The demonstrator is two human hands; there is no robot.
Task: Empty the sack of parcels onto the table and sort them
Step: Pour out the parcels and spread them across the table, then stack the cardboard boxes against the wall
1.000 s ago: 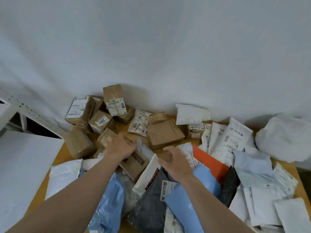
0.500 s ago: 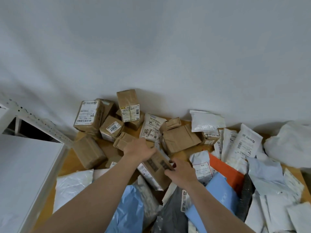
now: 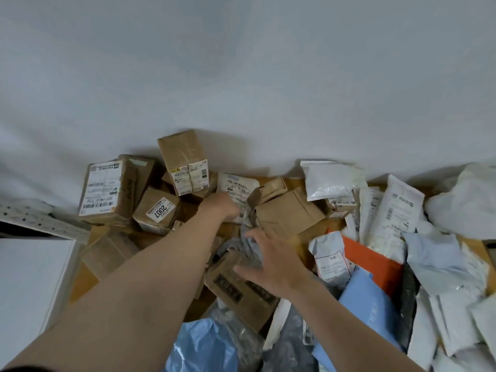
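Parcels cover the wooden table (image 3: 83,277). Near its middle lies a flat brown cardboard parcel (image 3: 241,288), long axis running from the near right toward the far left, dark printing on its face blurred. The right hand (image 3: 271,267) hovers over it, fingers spread — gripping nothing. The left hand (image 3: 222,208) reaches toward the far edge; its fingers are hidden. Far left, a small box (image 3: 157,210) bears a label reading "2007".

Both bare forearms reach forward. The left hand (image 3: 220,207) is stretched far and curled closed; the right hand (image 3: 271,267) is nearer, fingers spread.
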